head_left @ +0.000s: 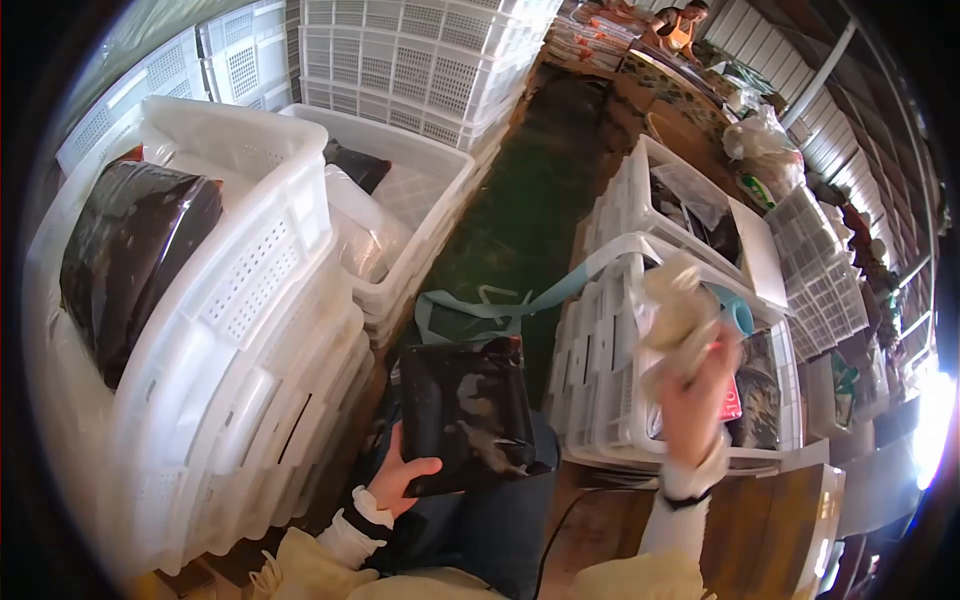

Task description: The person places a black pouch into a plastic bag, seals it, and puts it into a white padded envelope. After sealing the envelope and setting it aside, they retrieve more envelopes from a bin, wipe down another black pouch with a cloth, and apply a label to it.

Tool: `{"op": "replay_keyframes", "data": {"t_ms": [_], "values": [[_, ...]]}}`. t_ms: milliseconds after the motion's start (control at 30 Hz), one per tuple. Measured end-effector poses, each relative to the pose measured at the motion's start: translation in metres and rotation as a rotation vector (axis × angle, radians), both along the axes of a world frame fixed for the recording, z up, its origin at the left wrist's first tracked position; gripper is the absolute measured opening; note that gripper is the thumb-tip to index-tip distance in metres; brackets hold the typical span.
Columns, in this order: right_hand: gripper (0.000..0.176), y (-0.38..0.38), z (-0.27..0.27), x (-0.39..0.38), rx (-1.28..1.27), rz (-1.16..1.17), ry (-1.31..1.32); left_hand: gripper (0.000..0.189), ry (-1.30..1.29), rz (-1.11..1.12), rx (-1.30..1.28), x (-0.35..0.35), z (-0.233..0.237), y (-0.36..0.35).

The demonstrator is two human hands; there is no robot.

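A dark, glossy plastic-wrapped packet [465, 410] is upright in front of my lap. My left hand [398, 478] grips its lower left edge, with the thumb across the front. At the right, my right hand [695, 405] is raised and smeared by motion, its fingers closed on a crumpled cream cloth [680, 305]. Behind that hand is a white crate [615, 435] with a red item [733, 400] and a blue ring-shaped thing [737, 316] in it. What the packet contains I cannot make out.
Stacked white crates [250, 270] stand close on my left, with another dark packet [135, 250] on top. A pale blue strap [560, 290] hangs across the green aisle floor [520, 190]. Far back, a person [682, 30] is at a table.
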State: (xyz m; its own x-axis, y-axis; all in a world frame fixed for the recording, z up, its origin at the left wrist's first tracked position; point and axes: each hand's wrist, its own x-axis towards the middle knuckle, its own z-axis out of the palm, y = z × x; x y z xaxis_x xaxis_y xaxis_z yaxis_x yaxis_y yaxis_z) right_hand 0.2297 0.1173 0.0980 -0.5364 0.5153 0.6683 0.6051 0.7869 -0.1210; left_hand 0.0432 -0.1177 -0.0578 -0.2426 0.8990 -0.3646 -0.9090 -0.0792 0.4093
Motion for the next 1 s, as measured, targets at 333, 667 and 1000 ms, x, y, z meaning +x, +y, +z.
{"op": "replay_keyframes", "data": {"t_ms": [333,667,1000], "values": [[0.056,-0.068,-0.102,-0.071,-0.347,0.733,-0.496,0.102,0.785,-0.138,-0.04,0.009,-0.028,0.019],[0.053,-0.09,-0.108,-0.055,-0.427,0.614,-0.45,0.099,0.886,-0.155,0.051,0.004,-0.024,0.024],[0.027,-0.036,-0.133,-0.126,-0.491,0.419,-0.182,0.098,1.006,-0.256,-0.061,0.002,-0.022,0.015]]}}
